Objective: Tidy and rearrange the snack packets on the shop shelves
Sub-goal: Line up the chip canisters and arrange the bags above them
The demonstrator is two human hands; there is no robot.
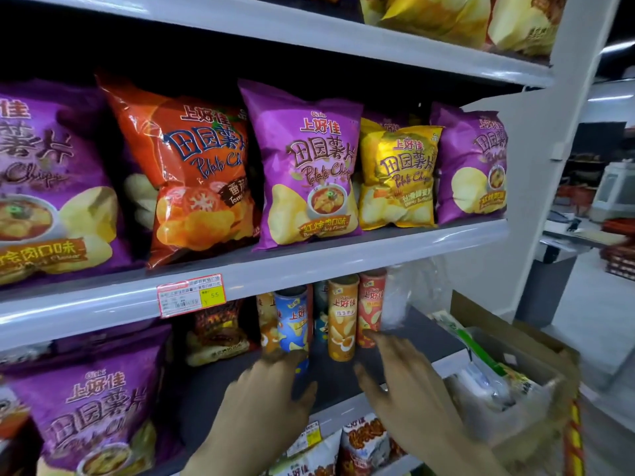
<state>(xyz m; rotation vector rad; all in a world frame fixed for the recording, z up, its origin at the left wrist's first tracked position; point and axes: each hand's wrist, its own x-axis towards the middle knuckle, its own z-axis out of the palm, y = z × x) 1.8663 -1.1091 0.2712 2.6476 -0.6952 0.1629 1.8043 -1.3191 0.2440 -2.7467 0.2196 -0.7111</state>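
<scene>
Left of the yellow canister (340, 321), I record a purple crisp bag (92, 407) of glossy, crinkled film, upright at the front of the shelf (213, 389). Nearer the canister, the left hand (268, 396) has its fingers straight, loosely spread and holding nothing. Its tips reach the foot of the blue canister (292, 324), just left of the yellow one (blur prevents me confirming contact).

The canisters are smooth, rigid cylinders with their long axes upright, standing beyond the fingertips, deeper on the shelf. Just right of the yellow one stands the red canister (369, 310). The right hand (412, 383), fingers wide and empty, points its forefinger at that base.

I judge each hand nearest its own tube, with the yellow one between them. Further right I record crumpled clear film (398, 304) and a cardboard box (498, 321).
</scene>
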